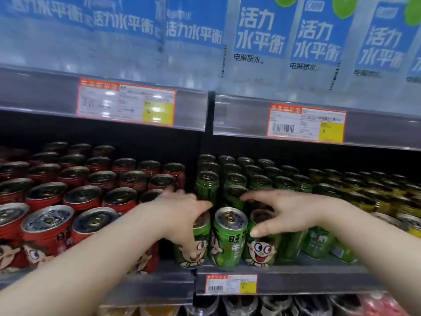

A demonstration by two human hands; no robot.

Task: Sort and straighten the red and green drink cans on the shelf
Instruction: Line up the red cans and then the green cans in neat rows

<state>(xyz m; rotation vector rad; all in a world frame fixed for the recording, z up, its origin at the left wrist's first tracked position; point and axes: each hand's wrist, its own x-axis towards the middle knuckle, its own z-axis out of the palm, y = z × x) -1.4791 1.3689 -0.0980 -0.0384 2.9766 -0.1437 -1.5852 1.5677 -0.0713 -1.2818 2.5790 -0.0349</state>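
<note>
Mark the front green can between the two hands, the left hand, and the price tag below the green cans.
middle green can [229, 240]: head view, on its front label.
left hand [181, 213]: head view, on the back of the hand.
price tag [231, 284]: head view, on its white middle.

There is only one view, from a wide-angle camera on the person's head. It faces forward and slightly down, very near the grey metal shelf [319, 279] with round green metal drink cans [230, 242], seen from above their tops.
</note>
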